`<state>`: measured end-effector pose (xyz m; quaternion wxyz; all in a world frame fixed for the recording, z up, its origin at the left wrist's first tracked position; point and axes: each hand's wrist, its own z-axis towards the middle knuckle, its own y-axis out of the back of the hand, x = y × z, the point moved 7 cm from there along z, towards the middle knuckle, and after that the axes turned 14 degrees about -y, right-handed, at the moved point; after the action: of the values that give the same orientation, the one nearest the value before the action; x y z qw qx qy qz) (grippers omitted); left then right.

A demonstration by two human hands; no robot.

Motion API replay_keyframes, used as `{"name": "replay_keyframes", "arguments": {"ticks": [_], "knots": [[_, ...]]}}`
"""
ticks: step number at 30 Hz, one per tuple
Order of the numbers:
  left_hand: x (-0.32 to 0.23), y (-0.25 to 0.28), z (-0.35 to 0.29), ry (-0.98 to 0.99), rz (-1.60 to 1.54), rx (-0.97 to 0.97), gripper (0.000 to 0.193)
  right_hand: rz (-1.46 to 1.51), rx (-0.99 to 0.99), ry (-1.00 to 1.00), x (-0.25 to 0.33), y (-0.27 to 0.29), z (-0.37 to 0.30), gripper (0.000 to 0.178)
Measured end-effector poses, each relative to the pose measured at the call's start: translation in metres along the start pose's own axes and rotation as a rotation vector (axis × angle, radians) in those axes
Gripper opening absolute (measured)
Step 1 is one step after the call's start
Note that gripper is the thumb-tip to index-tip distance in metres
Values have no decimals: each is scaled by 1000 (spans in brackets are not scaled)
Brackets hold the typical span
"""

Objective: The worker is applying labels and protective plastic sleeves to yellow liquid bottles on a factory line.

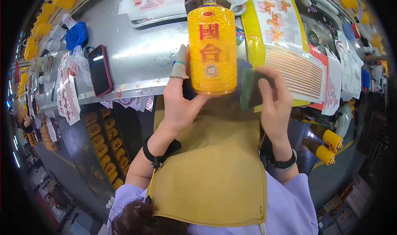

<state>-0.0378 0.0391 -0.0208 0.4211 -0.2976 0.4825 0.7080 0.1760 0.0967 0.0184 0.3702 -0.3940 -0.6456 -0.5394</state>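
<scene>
My left hand (pixel 178 104) is closed around the lower part of a yellow bottle (pixel 212 49) with red characters and a clear neck. A white cloth finger cot covers one of its fingers. The bottle stands upright in my grip over the near edge of the metal table. Just to the right, my right hand (pixel 276 98) pinches a flat dark pad with a green face (pixel 247 88), smeared by motion. The pad is close to the bottle's lower right side; whether they touch I cannot tell.
On the metal table (pixel 136 49) lie a phone (pixel 100 70), blue cloth (pixel 76 35) and decal sheets on a tray (pixel 159 22). Striped decal sheets (pixel 295 71) lie on yellow material to the right. Below are crated yellow bottles (pixel 97 140) and, right, two more yellow bottles (pixel 325 155).
</scene>
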Motion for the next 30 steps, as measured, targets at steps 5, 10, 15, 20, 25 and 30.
{"name": "replay_keyframes", "arguments": {"ticks": [5, 10, 15, 20, 25, 30], "knots": [[-17, 1, 10, 32, -338, -67, 118, 293, 159, -177, -12, -1, 6, 20], [-7, 1, 30, 181, -727, -294, 86, 364, 327, -229, -8, -26, 0, 28], [-14, -4, 33, 226, -733, -209, 81, 317, 343, -340, -12, -39, -1, 27], [-17, -4, 31, 243, -586, -238, 78, 379, 357, -362, -11, -45, 0, 21], [-15, -3, 35, 234, -569, -230, 76, 288, 335, -290, -6, -48, 1, 22], [-17, -4, 35, 251, -595, -249, 74, 233, 338, -253, -5, -50, 2, 22]]}}
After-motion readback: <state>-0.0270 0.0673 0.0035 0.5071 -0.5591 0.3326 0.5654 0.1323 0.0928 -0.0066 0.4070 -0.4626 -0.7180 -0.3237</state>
